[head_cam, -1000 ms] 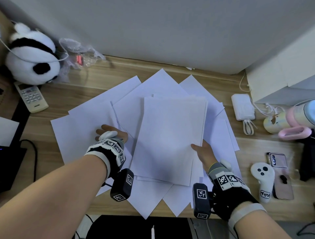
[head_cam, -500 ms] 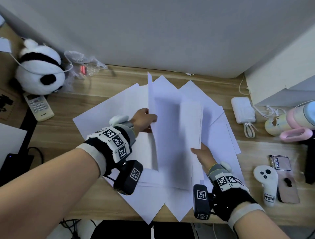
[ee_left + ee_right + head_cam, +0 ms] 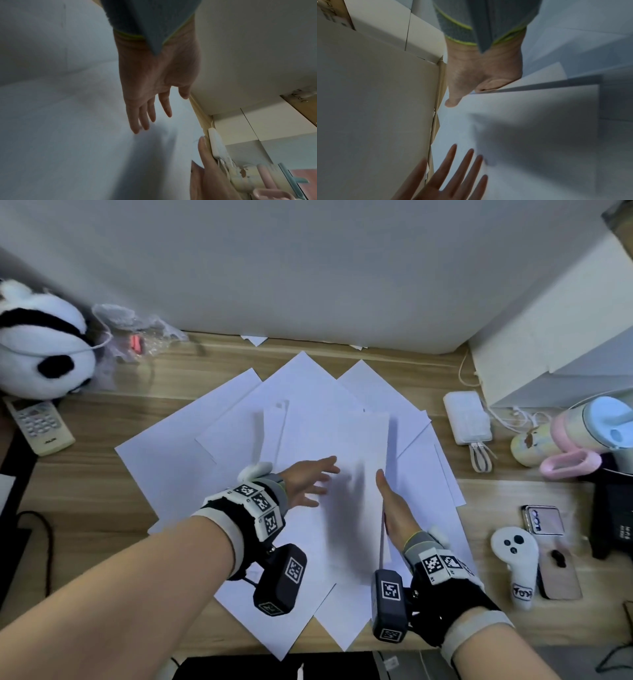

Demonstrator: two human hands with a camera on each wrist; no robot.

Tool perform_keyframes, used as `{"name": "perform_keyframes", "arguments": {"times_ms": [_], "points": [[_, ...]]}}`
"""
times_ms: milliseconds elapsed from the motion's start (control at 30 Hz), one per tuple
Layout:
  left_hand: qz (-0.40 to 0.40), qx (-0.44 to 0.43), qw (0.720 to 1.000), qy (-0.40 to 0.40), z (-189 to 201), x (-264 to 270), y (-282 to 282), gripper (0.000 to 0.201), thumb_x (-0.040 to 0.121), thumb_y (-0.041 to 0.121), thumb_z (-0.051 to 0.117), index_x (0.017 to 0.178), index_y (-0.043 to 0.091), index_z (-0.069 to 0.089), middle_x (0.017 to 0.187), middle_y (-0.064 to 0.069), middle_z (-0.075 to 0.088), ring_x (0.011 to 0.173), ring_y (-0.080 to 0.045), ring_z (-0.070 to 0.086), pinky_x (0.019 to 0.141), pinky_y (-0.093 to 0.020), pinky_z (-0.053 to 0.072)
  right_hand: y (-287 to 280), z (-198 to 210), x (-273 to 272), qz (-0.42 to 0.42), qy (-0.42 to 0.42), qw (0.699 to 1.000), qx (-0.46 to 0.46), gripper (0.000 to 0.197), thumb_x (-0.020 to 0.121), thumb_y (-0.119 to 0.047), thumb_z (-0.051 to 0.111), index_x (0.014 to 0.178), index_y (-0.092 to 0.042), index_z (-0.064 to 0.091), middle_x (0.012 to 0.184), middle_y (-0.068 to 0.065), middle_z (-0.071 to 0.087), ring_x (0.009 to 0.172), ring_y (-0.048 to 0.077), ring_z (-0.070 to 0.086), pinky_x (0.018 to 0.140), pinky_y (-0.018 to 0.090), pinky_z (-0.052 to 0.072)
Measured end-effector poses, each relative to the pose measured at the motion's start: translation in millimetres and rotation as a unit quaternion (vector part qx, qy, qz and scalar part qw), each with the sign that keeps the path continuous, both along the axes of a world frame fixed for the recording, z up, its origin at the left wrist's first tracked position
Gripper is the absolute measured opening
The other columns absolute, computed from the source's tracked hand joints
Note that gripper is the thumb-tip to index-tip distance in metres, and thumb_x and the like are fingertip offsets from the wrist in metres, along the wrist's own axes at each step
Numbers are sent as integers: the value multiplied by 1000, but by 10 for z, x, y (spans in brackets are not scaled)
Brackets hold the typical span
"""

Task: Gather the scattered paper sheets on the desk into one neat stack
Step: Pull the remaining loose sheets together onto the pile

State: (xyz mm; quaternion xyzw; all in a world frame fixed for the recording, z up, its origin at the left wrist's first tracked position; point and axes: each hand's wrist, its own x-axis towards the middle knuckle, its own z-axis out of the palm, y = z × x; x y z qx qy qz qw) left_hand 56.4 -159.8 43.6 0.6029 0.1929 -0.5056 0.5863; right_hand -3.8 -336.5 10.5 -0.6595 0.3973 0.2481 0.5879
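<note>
White paper sheets (image 3: 178, 460) lie fanned out across the wooden desk (image 3: 85, 501). A squarer stack (image 3: 335, 446) sits on top of them in the middle. My right hand (image 3: 394, 508) grips the stack's right edge. In the right wrist view its thumb (image 3: 452, 102) lies on the top sheet (image 3: 539, 135) and its fingers go under the edge. My left hand (image 3: 308, 484) is open over the stack's near left part, fingers (image 3: 142, 121) straight and spread, at or just above the paper. It holds nothing.
A panda plush (image 3: 37, 344) and remote (image 3: 37, 422) sit far left. A power bank (image 3: 467, 419), pink bottle (image 3: 589, 436), white controller (image 3: 513, 563) and phone (image 3: 544, 518) crowd the right side. A white box (image 3: 565, 337) stands back right.
The sheet my left hand held upright half a second ago now lies flat on the stack. The left hand has let go and opened. The right hand stayed on the right edge.
</note>
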Motion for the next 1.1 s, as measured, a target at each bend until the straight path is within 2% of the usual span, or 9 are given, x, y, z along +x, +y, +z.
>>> {"name": "perform_keyframes", "arguments": {"times_ms": [167, 333, 467, 567, 733, 833, 900, 1000, 1100], "points": [[167, 56, 981, -76, 60, 223, 445, 20, 95, 20, 49, 80, 15, 60, 85, -5, 62, 74, -17, 59, 69, -24, 44, -13, -47, -74, -2, -64, 997, -38, 32, 89, -4, 55, 121, -3, 58, 123, 13, 62, 101, 25, 59, 94, 37, 46], [250, 212, 936, -130, -153, 377, 864, 24, 96, 3, 41, 96, 9, 64, 75, -3, 54, 64, -17, 47, 38, -11, 36, -192, -35, -134, -49, -78, 995, -45, 38, 90, 1, 50, 125, -10, 54, 114, 8, 61, 101, 26, 57, 91, 36, 45], [164, 352, 907, -162, -314, 411, 1044, 38, 87, 13, 52, 125, 12, 56, 112, -11, 59, 85, -30, 59, 69, -25, 51, -445, -30, -228, -112, -77, 988, -74, 40, 91, 3, 48, 129, -8, 51, 118, 8, 58, 103, 25, 53, 94, 37, 42], [106, 418, 887, -167, -361, 517, 1132, 53, 86, 25, 54, 137, 19, 42, 140, -15, 36, 110, -37, 58, 95, -42, 50, -596, -47, -302, -123, -49, 985, -107, 40, 91, 2, 47, 129, -7, 50, 123, 12, 59, 102, 25, 52, 97, 40, 42], [12, 463, 879, -118, -658, 697, 1315, 78, 61, 36, 62, 133, 22, 36, 118, -15, 55, 102, -33, 62, 95, -43, 50, -642, -113, -378, -130, -17, 983, -128, 39, 91, 3, 46, 129, -5, 51, 129, 17, 58, 98, 26, 52, 91, 38, 42], [-102, 464, 875, -96, -531, 686, 1221, 46, 75, 43, 60, 111, 16, 52, 117, -9, 60, 110, -29, 58, 88, -30, 44, -593, -140, -379, -129, -11, 984, -122, 39, 91, 4, 45, 128, -4, 51, 129, 18, 58, 97, 26, 51, 88, 36, 41], [-124, 483, 861, -105, -430, 681, 1138, 40, 79, 42, 61, 111, 20, 52, 124, -7, 48, 115, -31, 53, 92, -35, 44, -553, -148, -369, -129, -12, 984, -121, 39, 91, 4, 45, 128, -4, 51, 129, 19, 57, 97, 26, 51, 89, 37, 42], [-71, 477, 867, -127, -448, 728, 1116, 73, 70, 36, 71, 133, 25, 35, 135, -12, 29, 113, -37, 53, 98, -46, 46, -517, -144, -358, -122, -13, 984, -130, 40, 91, 5, 44, 129, -3, 50, 127, 19, 58, 96, 25, 49, 86, 34, 39], [-94, 475, 867, -119, -432, 798, 1152, 88, 63, 47, 72, 137, 22, 30, 135, -11, 44, 119, -35, 51, 100, -45, 45, -496, -141, -357, -115, -12, 984, -137, 39, 91, 5, 43, 129, -2, 50, 117, 16, 59, 94, 25, 48, 82, 31, 37]]}}
